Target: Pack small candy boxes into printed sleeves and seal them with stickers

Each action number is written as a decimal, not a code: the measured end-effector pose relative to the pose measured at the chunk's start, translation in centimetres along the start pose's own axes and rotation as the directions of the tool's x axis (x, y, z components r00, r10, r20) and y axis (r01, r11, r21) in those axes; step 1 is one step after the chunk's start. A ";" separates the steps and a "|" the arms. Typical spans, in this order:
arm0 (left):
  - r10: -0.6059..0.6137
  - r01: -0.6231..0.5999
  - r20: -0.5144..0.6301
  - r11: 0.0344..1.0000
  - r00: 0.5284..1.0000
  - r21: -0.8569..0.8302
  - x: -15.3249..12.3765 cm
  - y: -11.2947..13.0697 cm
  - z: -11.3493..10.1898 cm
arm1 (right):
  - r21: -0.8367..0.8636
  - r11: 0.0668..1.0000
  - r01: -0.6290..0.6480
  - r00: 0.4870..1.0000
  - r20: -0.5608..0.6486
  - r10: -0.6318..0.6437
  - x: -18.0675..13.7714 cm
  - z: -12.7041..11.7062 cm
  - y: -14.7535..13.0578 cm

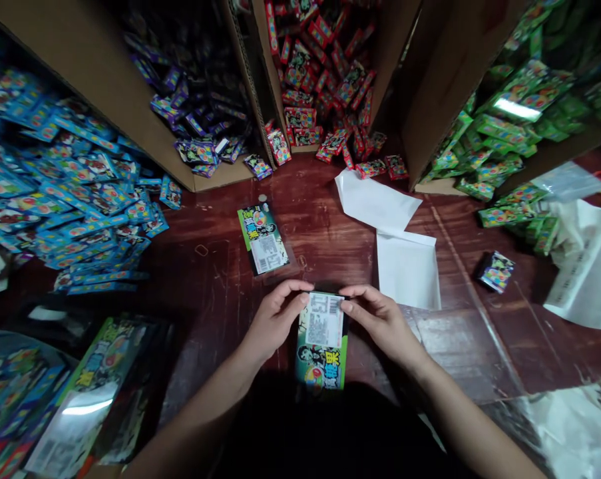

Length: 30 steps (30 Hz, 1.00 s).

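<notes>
Both of my hands pinch the far edge of a printed candy packet point(321, 336), which has a green and black design and a white label. My left hand point(280, 316) grips its far left corner between thumb and fingers. At the far right corner my right hand point(380, 319) does the same. The packet's near end reaches toward my dark clothing. Just beyond my left hand a similar candy packet point(263, 239), label up, lies flat on the dark red wooden table point(215, 266).
Open cartons at the back hold small purple boxes point(200, 150), red boxes point(300, 118) and green boxes point(500, 133). Blue boxes point(95, 179) spill out at left. White paper sheets point(407, 266) lie right of centre, near a small dark box point(496, 271). Filled packs point(80, 399) sit front left.
</notes>
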<state>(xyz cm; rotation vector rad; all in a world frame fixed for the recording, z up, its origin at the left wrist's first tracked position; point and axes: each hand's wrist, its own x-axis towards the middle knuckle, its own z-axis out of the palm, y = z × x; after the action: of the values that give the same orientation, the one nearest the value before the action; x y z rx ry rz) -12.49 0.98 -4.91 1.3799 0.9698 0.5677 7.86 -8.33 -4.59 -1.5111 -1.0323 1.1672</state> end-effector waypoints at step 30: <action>-0.054 0.027 0.268 0.994 0.962 0.105 2.8 3.0 -0.9 | 0.020 1.000 0.020 0.991 0.131 -0.022 0.1 -2.8 -1.6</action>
<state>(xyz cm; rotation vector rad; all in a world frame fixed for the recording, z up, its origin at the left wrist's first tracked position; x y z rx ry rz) -11.16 4.19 -2.55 1.4796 0.8110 0.2919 10.54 -8.38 -2.76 -1.4207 -1.1195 1.2717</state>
